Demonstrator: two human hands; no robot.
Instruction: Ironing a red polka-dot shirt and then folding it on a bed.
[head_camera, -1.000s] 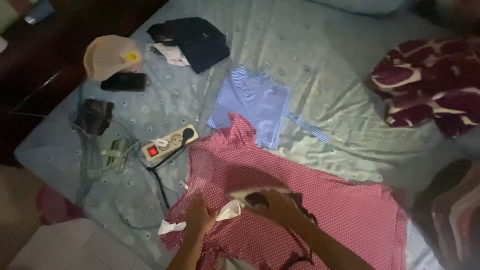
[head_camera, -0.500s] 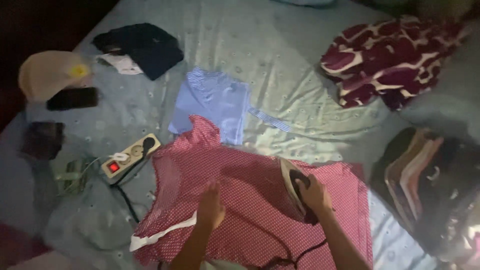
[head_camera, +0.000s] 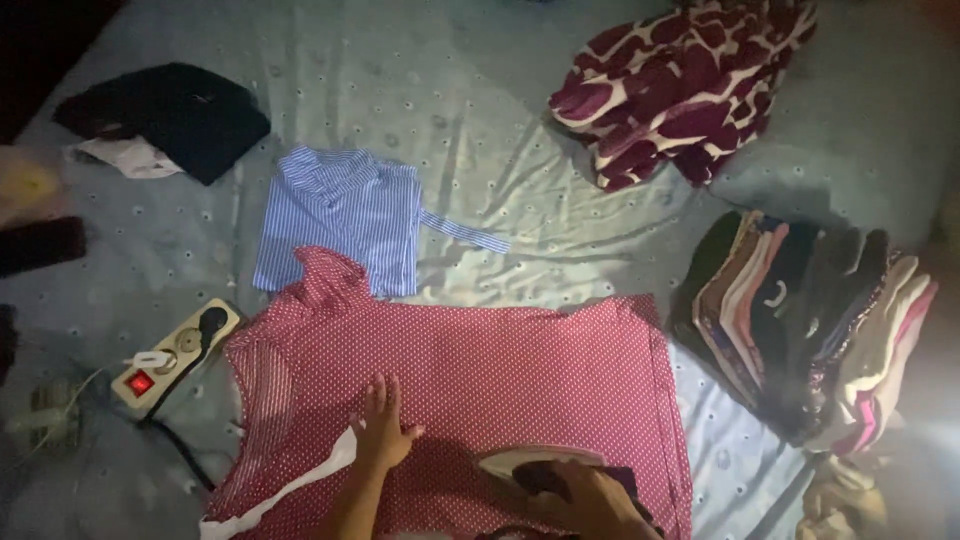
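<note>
A red garment with small white dots lies spread flat on a pale blue bedsheet. My left hand presses flat on it near its lower left, fingers apart, beside a white trim strip. My right hand grips the dark handle of a cream-coloured clothes iron, which rests on the garment near its lower edge. The iron's black cord is mostly hidden at the bottom.
A folded blue striped shirt lies just above the red garment. A power strip with a lit red switch sits at left, a dark folded garment top left, a maroon-and-white blanket top right, a stack of folded clothes at right.
The view has swung to the right. My right hand has drawn the iron from the garment's right part back down to its lower edge. My left hand stays pressed on the cloth.
</note>
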